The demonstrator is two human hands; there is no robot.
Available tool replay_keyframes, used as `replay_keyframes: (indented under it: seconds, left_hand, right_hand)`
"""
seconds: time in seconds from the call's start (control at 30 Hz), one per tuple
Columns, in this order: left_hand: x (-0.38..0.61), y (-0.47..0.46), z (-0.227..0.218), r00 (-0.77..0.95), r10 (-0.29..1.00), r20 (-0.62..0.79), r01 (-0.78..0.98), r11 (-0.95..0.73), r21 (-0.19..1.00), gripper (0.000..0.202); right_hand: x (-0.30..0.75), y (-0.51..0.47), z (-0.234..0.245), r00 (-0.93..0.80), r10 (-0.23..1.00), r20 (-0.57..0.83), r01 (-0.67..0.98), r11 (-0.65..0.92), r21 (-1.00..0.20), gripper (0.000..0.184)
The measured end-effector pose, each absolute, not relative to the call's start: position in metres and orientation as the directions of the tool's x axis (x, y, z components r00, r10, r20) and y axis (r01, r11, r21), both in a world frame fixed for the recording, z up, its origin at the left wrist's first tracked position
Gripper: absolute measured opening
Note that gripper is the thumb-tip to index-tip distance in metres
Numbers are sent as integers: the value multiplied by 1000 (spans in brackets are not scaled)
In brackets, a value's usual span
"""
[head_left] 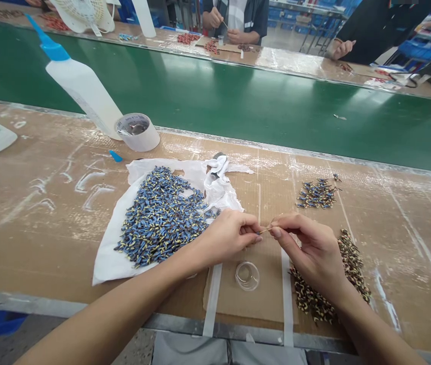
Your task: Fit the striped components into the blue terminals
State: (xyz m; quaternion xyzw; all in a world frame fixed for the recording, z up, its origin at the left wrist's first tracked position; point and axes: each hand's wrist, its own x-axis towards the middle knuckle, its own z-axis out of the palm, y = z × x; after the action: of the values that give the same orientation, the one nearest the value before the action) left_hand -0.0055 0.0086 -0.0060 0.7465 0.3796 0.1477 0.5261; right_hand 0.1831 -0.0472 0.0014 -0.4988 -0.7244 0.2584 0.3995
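Observation:
My left hand (227, 234) and my right hand (312, 251) meet fingertip to fingertip over a taped cardboard pad (261, 299). Both are pinched closed. The right holds a thin wooden stick (265, 230) whose tip reaches the left fingers, which pinch something too small to make out. Left of my hands lies a big heap of small blue parts (160, 215) on a white plastic sheet (109, 253). A small clear round dish (247, 276) sits just below my hands. Dark yellow-flecked parts (347, 276) pile under and beside my right wrist.
A small cluster of blue parts (316, 194) lies farther back on the right. A squeeze bottle with a blue nozzle (80, 83) leans beside a tape roll (138, 132). A green conveyor belt (238, 106) runs across. Other people's hands (234, 35) work on the far side.

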Motion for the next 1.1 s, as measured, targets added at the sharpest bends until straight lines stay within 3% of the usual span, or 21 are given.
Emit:
replay_keyframes:
  seconds: [0.17,0.27,0.4,0.5,0.63,0.77,0.87,0.97,1.1]
  left_hand:
    - [-6,9,-6,673,719,-173,400,-157,903,11]
    - [-7,9,-6,668,723,-179,406,-152,901,12]
    - [-7,8,-5,672,721,-168,394,-156,906,11]
    - [-8,8,-4,674,723,-151,381,-165,910,12]
    - [-9,9,-4,680,717,-153,376,-163,912,13]
    - [-8,9,-8,667,731,-141,392,-184,902,10]
    - [-7,10,-11,658,741,-136,402,-193,895,9]
    - [-6,10,-12,664,736,-136,400,-196,895,9]
    - [-6,10,-10,664,733,-144,407,-194,892,9]
  right_hand:
    - [185,-49,3,-151,936,317,519,348,-780,9]
    - [189,-53,9,-142,950,280,401,314,-861,12]
    - [186,-58,13,-428,877,218,248,346,-905,13]
    - [175,-60,11,-587,796,146,317,392,-863,11]
    - [175,-56,14,-622,778,94,371,397,-840,16]
    - [222,-41,23,-447,894,16,536,282,-796,15]
    - [267,-30,23,-240,953,-183,733,55,-678,16]
    - [289,-27,16,-283,897,-340,765,-3,-644,18]
    - [282,-28,9,-332,860,-388,776,15,-631,14]
